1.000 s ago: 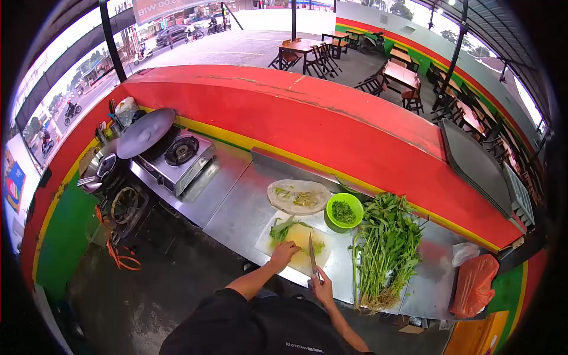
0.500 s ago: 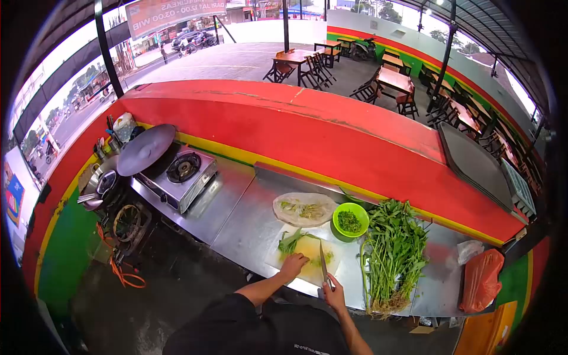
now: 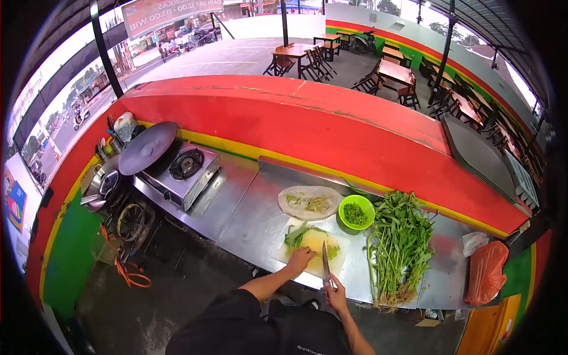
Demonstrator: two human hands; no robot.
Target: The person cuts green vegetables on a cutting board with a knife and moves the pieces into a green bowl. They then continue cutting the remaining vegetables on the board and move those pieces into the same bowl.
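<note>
My right hand [image 3: 335,293] is wrapped round the handle of a kitchen knife [image 3: 325,260], whose blade points away from me over the cutting board [image 3: 344,248]. On the board's left part my left hand [image 3: 301,259] presses down with curled fingers on a bunch of leafy greens [image 3: 296,238]; the fingertips are partly hidden. Chopped bits of green [image 3: 333,251] lie right of the blade. Behind the board stand a lime-green bowl [image 3: 370,208] holding chopped greens and a clear plastic bag [image 3: 290,203] with pale trimmings on it.
A big pile of rooted leafy greens [image 3: 399,248] lies to the right on the steel counter [image 3: 236,216]. Farther right is a red plastic bag [image 3: 486,273]. At the left stand a gas stove [image 3: 188,177] and a wok lid [image 3: 148,148]. A red wall [image 3: 284,118] borders the back.
The whole view has shifted slightly, so the counter sits a little farther right. Both hands keep their places at the board, the knife still in my right hand.
</note>
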